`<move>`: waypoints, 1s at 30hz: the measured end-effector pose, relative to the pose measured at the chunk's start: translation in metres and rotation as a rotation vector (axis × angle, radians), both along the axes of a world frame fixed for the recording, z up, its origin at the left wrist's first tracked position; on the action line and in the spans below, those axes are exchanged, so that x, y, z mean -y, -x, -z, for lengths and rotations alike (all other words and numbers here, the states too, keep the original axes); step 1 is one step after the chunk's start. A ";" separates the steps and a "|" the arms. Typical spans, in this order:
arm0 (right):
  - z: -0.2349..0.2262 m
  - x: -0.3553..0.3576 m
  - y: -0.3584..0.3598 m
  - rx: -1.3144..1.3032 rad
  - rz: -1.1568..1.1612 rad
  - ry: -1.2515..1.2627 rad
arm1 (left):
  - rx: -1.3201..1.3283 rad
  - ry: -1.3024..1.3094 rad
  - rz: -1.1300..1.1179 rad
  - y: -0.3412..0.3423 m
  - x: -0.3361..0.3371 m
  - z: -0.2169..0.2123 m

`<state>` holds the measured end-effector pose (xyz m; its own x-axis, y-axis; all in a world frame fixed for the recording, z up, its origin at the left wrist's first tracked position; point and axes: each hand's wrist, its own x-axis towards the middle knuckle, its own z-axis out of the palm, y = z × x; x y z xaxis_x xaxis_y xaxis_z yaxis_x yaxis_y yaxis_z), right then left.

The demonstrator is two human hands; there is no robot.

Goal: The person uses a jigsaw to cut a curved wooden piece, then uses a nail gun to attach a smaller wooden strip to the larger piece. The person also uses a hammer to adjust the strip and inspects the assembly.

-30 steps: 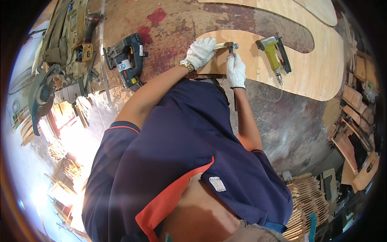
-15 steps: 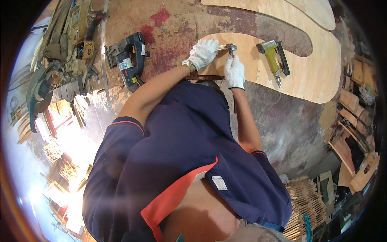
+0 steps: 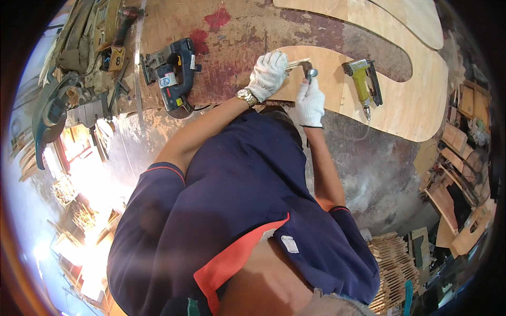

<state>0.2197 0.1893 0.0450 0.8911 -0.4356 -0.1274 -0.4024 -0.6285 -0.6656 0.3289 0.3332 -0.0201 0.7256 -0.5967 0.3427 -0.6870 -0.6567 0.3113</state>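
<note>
My left hand (image 3: 268, 76), in a white knitted glove, is closed round a thin light wooden strip (image 3: 295, 64) that sticks out to the right. My right hand (image 3: 309, 107), gloved too, grips a hammer (image 3: 312, 73) by its handle, most of which the fingers hide. The hammer head is right at the strip's free end; whether they touch I cannot tell. Both hands are over the near edge of a curved plywood panel (image 3: 329, 66). To the right of the hammer, a yellow-green air nail gun (image 3: 362, 84) lies on the plywood.
A jigsaw (image 3: 174, 73) rests on the worn workbench (image 3: 237, 39) left of my hands. Further left are a circular-saw-like tool (image 3: 52, 113), a drill (image 3: 124, 25) and wood strips. An air hose (image 3: 358, 139) hangs from the nail gun. Wood offcuts (image 3: 456, 184) pile up at the right.
The whole view has shifted slightly. The hammer head has tilted, its round face now lower and to the right. Both hands keep their grips; the nail gun and jigsaw still lie in place.
</note>
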 end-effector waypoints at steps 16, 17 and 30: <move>-0.002 -0.009 0.002 -0.081 0.030 0.063 | 0.060 0.120 -0.039 0.003 -0.009 -0.005; -0.001 -0.010 0.002 -0.060 0.059 0.058 | 0.044 0.093 -0.039 0.003 -0.011 -0.003; -0.028 -0.011 0.007 -0.047 0.029 0.075 | 0.032 0.140 -0.017 0.009 -0.018 -0.026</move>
<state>0.2124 0.2008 0.0732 0.8719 -0.4707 -0.1350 -0.4508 -0.6638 -0.5968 0.3194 0.3515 0.0055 0.7228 -0.5291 0.4446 -0.6869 -0.6202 0.3787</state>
